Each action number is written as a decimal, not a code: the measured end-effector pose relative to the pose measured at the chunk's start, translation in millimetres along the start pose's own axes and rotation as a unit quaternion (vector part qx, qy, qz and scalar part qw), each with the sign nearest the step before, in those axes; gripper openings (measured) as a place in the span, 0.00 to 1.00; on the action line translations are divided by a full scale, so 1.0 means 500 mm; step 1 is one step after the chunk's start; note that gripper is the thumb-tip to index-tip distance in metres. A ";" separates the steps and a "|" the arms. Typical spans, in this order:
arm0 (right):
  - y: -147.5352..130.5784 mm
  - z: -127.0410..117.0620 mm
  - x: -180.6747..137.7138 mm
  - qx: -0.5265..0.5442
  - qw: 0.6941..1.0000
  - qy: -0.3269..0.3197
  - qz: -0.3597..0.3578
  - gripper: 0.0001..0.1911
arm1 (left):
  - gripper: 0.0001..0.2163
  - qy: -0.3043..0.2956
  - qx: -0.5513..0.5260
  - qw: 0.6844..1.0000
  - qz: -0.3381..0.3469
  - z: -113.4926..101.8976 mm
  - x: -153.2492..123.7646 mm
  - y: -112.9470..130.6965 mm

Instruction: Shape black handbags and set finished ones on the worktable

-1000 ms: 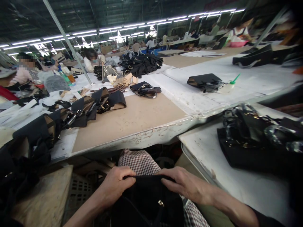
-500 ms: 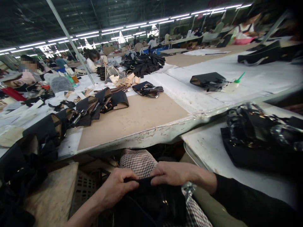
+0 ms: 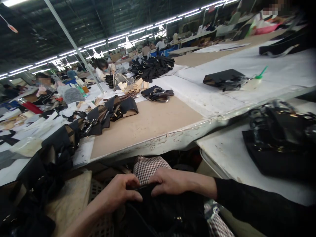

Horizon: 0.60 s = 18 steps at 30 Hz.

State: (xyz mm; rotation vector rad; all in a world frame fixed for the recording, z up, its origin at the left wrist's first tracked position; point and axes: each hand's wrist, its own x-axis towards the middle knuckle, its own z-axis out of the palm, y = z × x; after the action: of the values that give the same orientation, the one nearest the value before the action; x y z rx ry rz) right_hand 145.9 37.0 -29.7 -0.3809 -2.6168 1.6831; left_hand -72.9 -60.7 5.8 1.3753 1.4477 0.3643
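Note:
A black bag [image 3: 163, 210] lies on my lap, over checked trousers [image 3: 148, 166], below the table edge. My left hand [image 3: 120, 192] grips the bag's top edge with curled fingers. Beside it my right hand [image 3: 170, 181] is closed on the same edge, and the two hands nearly touch. A small gold fitting [image 3: 178, 218] shows on the bag's front. The lower part of the bag is cut off by the frame.
A long work table [image 3: 153, 121] with a tan board runs ahead of me. On its left lies a row of black bags [image 3: 98, 117], with more bags [image 3: 278, 138] on a white side table at the right. A glue bottle [image 3: 254, 82] and other workers are farther back.
My right hand has slid left along the bag's top edge until it meets my left hand. The view has swung a little to the left and tilted.

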 end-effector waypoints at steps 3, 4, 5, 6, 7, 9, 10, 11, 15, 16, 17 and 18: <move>0.010 0.002 0.000 0.037 0.999 0.000 -0.006 0.03 | 0.09 0.009 0.041 0.999 -0.011 -0.019 -0.023 -0.007; 0.012 0.002 0.000 0.045 0.999 0.000 -0.010 0.03 | 0.09 0.012 0.046 0.999 -0.007 -0.019 -0.027 -0.006; 0.013 0.003 0.000 0.053 0.998 -0.001 -0.014 0.03 | 0.09 0.014 0.046 0.999 -0.002 -0.017 -0.030 -0.005; 0.015 0.004 0.000 0.063 0.998 -0.003 -0.016 0.03 | 0.09 0.014 0.042 0.999 0.003 -0.014 -0.031 -0.003; 0.016 0.005 0.001 0.073 0.997 -0.005 -0.016 0.04 | 0.10 0.015 0.037 0.999 0.006 -0.010 -0.031 -0.002; 0.019 0.008 0.005 0.089 0.996 -0.003 -0.015 0.05 | 0.09 0.020 0.023 1.000 0.008 0.000 -0.028 -0.002; 0.022 0.010 0.006 0.093 0.996 0.000 -0.015 0.05 | 0.09 0.024 0.015 1.000 0.007 0.005 -0.026 -0.004; 0.024 0.010 0.008 0.096 0.995 0.003 -0.016 0.06 | 0.09 0.030 0.006 1.000 0.006 0.010 -0.023 -0.007; 0.012 0.006 0.003 0.062 0.998 -0.004 -0.014 0.07 | 0.07 0.065 -0.028 0.997 0.030 0.022 -0.019 -0.017; 0.001 0.007 0.000 0.039 0.999 -0.009 -0.009 0.08 | 0.06 0.074 -0.031 0.996 0.038 0.024 -0.024 -0.015; -0.014 0.008 -0.002 0.013 1.000 -0.011 -0.008 0.09 | 0.06 0.082 -0.030 0.995 0.042 0.026 -0.032 -0.012; -0.030 0.011 -0.001 -0.013 1.000 -0.014 -0.007 0.10 | 0.05 0.091 -0.026 0.995 0.039 0.026 -0.043 -0.007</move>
State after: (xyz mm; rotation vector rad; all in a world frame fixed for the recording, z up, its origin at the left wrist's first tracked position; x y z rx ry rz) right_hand 142.7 26.1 -18.4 -0.3418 -2.6561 1.6647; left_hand -68.6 -85.7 7.7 1.3875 1.5235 0.5883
